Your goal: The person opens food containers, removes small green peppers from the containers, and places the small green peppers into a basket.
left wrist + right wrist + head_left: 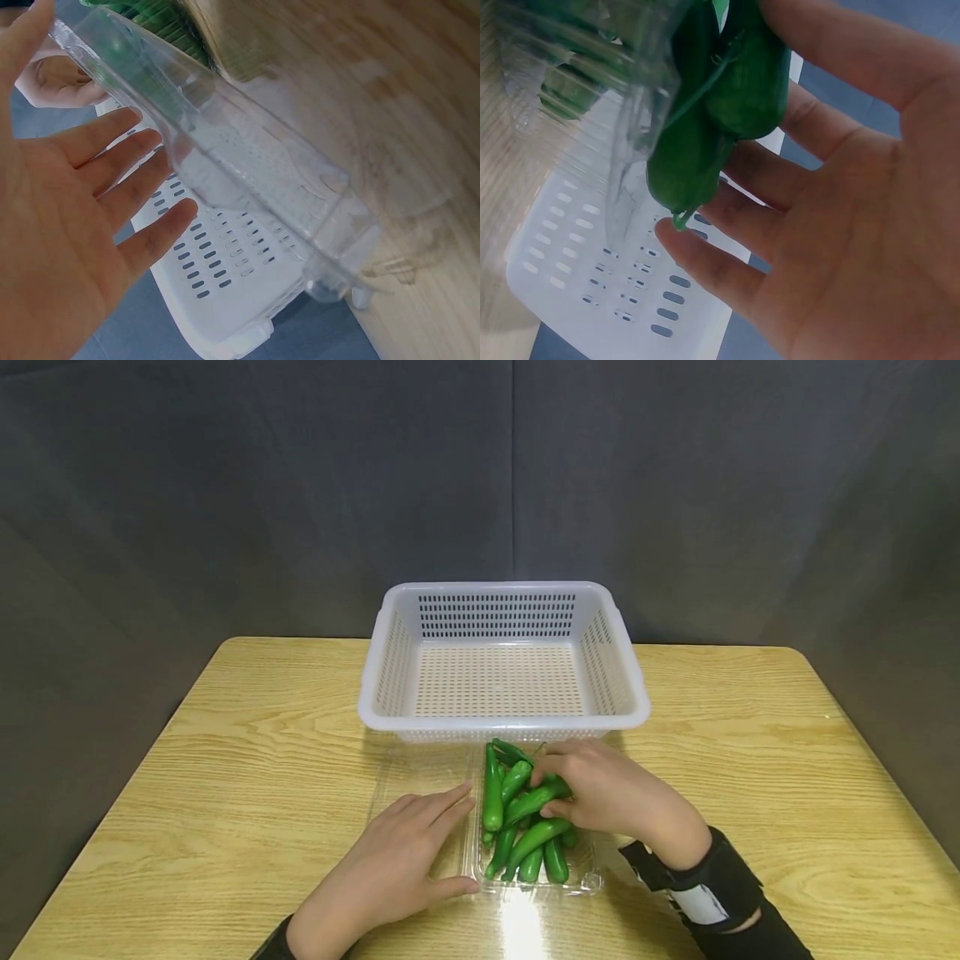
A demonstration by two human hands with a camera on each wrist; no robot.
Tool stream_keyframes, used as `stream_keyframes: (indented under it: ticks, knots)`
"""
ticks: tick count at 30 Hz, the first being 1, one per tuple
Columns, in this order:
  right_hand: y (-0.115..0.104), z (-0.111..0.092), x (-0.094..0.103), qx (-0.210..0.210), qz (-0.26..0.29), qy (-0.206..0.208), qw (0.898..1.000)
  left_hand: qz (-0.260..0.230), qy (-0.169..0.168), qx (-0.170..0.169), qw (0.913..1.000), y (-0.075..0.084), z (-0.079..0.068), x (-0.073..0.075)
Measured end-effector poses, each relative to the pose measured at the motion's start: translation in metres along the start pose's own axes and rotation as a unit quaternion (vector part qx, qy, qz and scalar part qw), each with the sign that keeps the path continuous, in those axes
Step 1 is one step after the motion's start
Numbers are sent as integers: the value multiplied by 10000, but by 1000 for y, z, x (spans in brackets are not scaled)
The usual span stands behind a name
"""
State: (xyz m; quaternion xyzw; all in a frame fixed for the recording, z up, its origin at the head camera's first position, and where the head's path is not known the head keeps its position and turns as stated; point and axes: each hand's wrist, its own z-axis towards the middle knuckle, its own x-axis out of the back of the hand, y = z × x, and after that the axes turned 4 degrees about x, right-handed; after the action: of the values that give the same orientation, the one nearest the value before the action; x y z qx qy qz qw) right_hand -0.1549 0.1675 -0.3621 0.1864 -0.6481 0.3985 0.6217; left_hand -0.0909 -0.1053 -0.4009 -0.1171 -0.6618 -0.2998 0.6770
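Several green chili peppers [534, 842] lie piled in the right half of a clear plastic clamshell box [581, 883], whose lid [423, 764] is folded out flat to the left. My right hand [603, 789] reaches into the pile, thumb and fingers around a green chili pepper [553, 791]. In the right wrist view, the thumb lies against this pepper [751, 94] and the fingers curve behind it; another pepper [686, 165] hangs beside it. My left hand [397, 856] has its fingers spread and fairly straight, their tips touching the box near its fold.
Just behind the box stands a white perforated plastic basket [502, 724] with nothing inside. Everything rests on a wood-grain table [247, 760]. A dark grey cloth [300, 485] hangs behind the table and along its sides.
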Motion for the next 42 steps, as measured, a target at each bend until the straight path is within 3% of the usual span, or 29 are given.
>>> stream_keyframes:
  ticks: [29, 42]
  knots:
    - [-8, -12, 23, -51, -355, 589, 9976, -8, -37, 31, 10000, 1, -1, 0]
    - [-12, -15, 32, 548, -411, 1229, 9901, -6, -37, 55, 10000, 1, -1, 0]
